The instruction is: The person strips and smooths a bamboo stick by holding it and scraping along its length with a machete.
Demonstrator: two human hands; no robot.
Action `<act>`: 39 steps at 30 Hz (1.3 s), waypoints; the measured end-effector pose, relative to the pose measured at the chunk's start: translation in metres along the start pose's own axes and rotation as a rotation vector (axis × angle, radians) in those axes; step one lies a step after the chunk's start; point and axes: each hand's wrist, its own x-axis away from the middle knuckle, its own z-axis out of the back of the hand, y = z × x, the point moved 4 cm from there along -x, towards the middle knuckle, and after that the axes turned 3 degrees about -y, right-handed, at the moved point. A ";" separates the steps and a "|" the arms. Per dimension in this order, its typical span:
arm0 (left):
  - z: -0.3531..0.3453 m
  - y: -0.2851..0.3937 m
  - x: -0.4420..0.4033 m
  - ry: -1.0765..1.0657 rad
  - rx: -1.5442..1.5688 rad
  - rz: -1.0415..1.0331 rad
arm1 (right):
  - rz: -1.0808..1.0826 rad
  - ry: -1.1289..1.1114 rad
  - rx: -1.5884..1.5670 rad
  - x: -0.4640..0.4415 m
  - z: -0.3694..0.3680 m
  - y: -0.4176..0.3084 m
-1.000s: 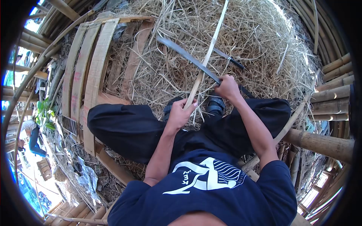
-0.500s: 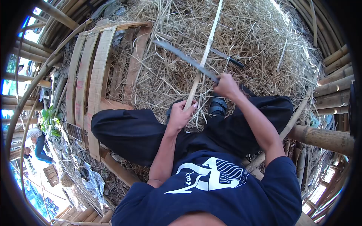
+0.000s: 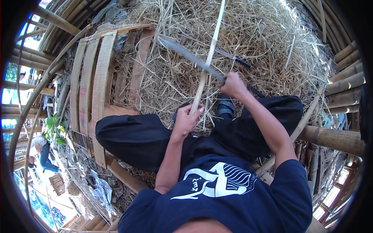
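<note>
Across the strip (image 3: 212,47), the right hand (image 3: 232,85) grips the blade (image 3: 186,54); the left hand (image 3: 187,121) clasps its near end.

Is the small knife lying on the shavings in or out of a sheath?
Out: its metal blade shows bare beyond the black handle.
</note>
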 end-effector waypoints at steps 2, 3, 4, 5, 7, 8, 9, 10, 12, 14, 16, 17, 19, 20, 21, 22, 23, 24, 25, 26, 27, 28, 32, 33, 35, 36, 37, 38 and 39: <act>0.004 0.008 -0.007 0.072 0.000 -0.042 | 0.211 -0.035 0.063 0.022 -0.025 -0.003; 0.004 0.009 -0.006 0.082 -0.045 -0.053 | 0.213 -0.044 0.063 0.022 -0.027 -0.002; 0.003 0.005 -0.006 0.087 -0.044 -0.043 | 0.266 -0.051 0.155 0.027 -0.025 -0.009; 0.003 0.001 -0.006 0.100 -0.057 -0.040 | 0.317 -0.055 0.243 0.031 -0.026 -0.013; 0.003 0.003 -0.004 0.112 -0.083 -0.025 | 0.312 -0.114 0.305 0.011 -0.028 -0.010; 0.004 0.004 -0.007 0.104 -0.085 -0.031 | 0.296 -0.136 0.315 0.003 -0.029 -0.010; 0.009 0.002 -0.007 0.120 -0.109 -0.037 | 0.291 -0.130 0.315 0.002 -0.031 -0.009; 0.012 0.004 -0.008 0.137 -0.134 -0.047 | 0.315 -0.109 0.347 0.000 -0.030 -0.014; 0.013 0.002 -0.003 0.142 -0.131 -0.042 | 0.349 -0.088 0.379 -0.006 -0.025 -0.015; 0.005 -0.001 0.011 0.083 -0.074 -0.003 | 0.027 0.151 0.165 -0.023 0.000 0.011; -0.002 -0.002 0.028 0.023 0.021 0.053 | -0.172 0.180 -0.008 -0.045 0.033 0.042; -0.001 -0.002 0.029 0.015 0.011 0.048 | -0.167 0.191 -0.018 -0.045 0.036 0.049; 0.005 -0.001 0.020 0.008 0.011 0.028 | -0.157 0.155 0.016 -0.045 0.034 0.058; 0.009 -0.001 0.015 0.020 -0.002 0.002 | -0.072 0.139 0.041 -0.038 0.018 0.055; 0.011 0.002 0.009 0.030 -0.016 -0.027 | 0.067 0.242 0.179 -0.018 0.006 0.036; 0.011 0.004 0.006 0.031 -0.007 -0.031 | 0.056 0.015 0.103 -0.004 -0.004 0.019; 0.012 0.004 0.005 0.052 -0.030 -0.032 | 0.138 -0.002 0.069 0.013 -0.017 0.007; 0.013 0.003 0.006 0.076 -0.053 -0.025 | 0.298 -0.027 0.128 0.026 -0.029 -0.006; 0.019 -0.001 0.003 0.117 -0.115 -0.058 | 0.386 -0.054 0.219 0.034 -0.044 -0.012; 0.028 -0.010 -0.002 0.180 -0.188 -0.117 | 0.380 -0.102 0.233 0.043 -0.052 -0.020; 0.037 -0.020 -0.007 0.247 -0.264 -0.172 | 0.375 -0.119 0.235 0.046 -0.059 -0.021; 0.039 -0.022 -0.007 0.270 -0.260 -0.192 | 0.370 -0.138 0.237 0.048 -0.064 -0.022; 0.037 -0.022 -0.010 0.304 -0.440 -0.382 | 0.355 -0.096 0.217 0.037 -0.063 -0.016; 0.040 -0.026 -0.012 0.336 -0.429 -0.360 | 0.349 -0.103 0.256 0.031 -0.062 -0.017; 0.034 -0.009 -0.003 0.348 -0.459 -0.318 | 0.337 -0.095 0.281 0.025 -0.062 -0.016; 0.040 -0.018 -0.006 0.314 -0.470 -0.389 | 0.257 -0.042 0.226 0.022 -0.056 -0.011; 0.038 -0.013 0.005 0.287 -0.420 -0.273 | 0.179 0.013 0.173 0.014 -0.048 -0.001; 0.034 -0.009 0.020 0.262 -0.370 -0.157 | 0.010 0.097 0.146 -0.002 -0.033 0.018; 0.029 -0.010 0.029 0.243 -0.292 -0.158 | -0.091 0.197 0.045 -0.016 -0.017 0.037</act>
